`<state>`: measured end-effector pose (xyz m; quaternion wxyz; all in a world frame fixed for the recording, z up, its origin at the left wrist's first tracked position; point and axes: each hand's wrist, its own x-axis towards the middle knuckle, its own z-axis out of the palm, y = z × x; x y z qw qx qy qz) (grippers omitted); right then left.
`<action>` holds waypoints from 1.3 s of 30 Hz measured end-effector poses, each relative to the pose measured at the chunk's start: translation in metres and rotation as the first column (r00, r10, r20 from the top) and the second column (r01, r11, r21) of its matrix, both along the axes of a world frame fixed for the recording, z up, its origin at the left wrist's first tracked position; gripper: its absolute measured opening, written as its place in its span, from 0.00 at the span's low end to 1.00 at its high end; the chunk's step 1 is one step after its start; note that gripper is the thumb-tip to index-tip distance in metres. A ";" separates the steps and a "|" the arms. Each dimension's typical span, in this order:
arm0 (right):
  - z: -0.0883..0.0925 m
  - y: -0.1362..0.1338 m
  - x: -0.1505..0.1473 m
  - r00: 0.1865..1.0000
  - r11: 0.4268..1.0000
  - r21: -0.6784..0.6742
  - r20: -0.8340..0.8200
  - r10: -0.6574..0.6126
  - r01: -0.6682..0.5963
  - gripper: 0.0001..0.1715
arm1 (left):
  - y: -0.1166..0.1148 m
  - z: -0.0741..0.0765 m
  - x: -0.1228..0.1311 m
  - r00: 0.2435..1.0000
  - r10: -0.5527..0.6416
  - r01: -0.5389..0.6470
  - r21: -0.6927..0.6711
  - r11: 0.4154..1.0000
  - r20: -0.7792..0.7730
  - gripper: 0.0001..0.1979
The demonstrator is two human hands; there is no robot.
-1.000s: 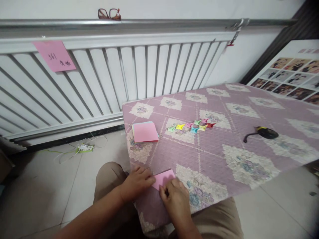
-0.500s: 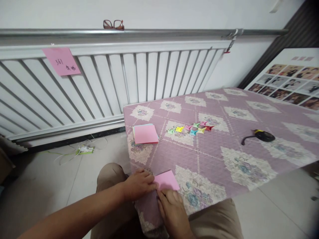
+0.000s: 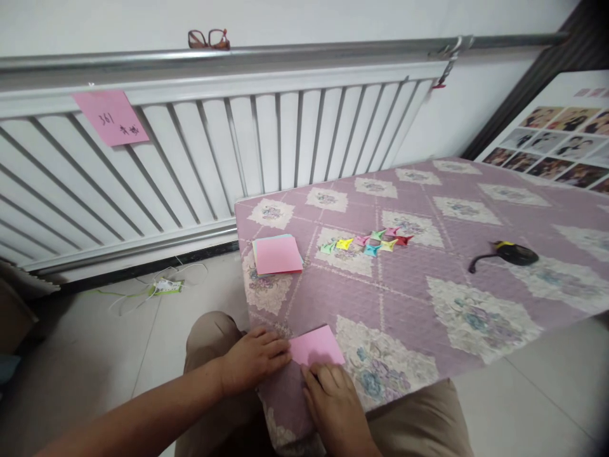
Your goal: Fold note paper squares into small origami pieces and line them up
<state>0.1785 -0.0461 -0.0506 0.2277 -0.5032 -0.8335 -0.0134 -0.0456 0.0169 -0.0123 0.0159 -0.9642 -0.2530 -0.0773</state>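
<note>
A pink sheet of paper point(image 3: 318, 346), seemingly folded, lies near the table's front left corner. My left hand point(image 3: 259, 358) rests on the cloth with its fingers stretched out, fingertips at the paper's left edge. From below, my right hand point(image 3: 333, 400) presses curled fingers onto the paper's near edge, hiding part of it. Beyond them sits a stack of square coloured paper point(image 3: 278, 255) with a pink sheet on top. Farther right is a cluster of several small folded paper pieces point(image 3: 372, 241) in green, yellow, pink, blue and red.
A purple floral tablecloth point(image 3: 333, 298) covers the table. A black object with a curved stem point(image 3: 518, 254) lies at right, near a photo board point(image 3: 561, 139). Behind stands a white radiator point(image 3: 276, 139) bearing a pink note point(image 3: 111, 117); glasses point(image 3: 208, 40) rest above its pipe. A power strip point(image 3: 166, 287) lies on the floor.
My left hand has slid slightly left, so its fingertips sit at the paper's edge rather than over it. My right hand stays on the near edge. The view has shifted a little.
</note>
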 end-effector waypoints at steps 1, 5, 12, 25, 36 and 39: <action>-0.002 -0.001 0.003 1.000 1.000 0.006 -0.002 0.004 -0.004 0.20 | -0.001 -0.001 -0.001 1.000 0.012 -0.012 -0.005 1.000 0.007 0.13; -0.006 -0.005 0.015 1.000 0.999 0.040 -0.016 0.012 -0.011 0.16 | -0.004 -0.004 -0.007 0.998 0.056 -0.056 -0.040 0.998 -0.002 0.16; -0.006 -0.006 0.021 0.999 0.997 0.074 -0.039 0.025 -0.022 0.14 | -0.014 -0.013 -0.009 0.990 0.129 -0.131 -0.036 0.991 -0.050 0.17; 0.002 -0.005 0.015 0.992 0.999 -0.022 -0.122 -0.046 0.043 0.14 | -0.026 -0.002 0.014 0.848 0.503 -0.502 -0.051 0.863 0.168 0.10; 0.028 0.006 0.006 0.978 0.984 -0.127 -0.153 -0.141 0.122 0.05 | -0.005 -0.014 0.030 0.954 0.294 -0.296 0.027 0.955 0.066 0.08; 0.028 0.008 0.003 0.977 0.989 -0.059 -0.153 -0.145 0.138 0.04 | -0.003 -0.003 0.030 0.958 0.266 -0.269 0.017 0.963 0.108 0.08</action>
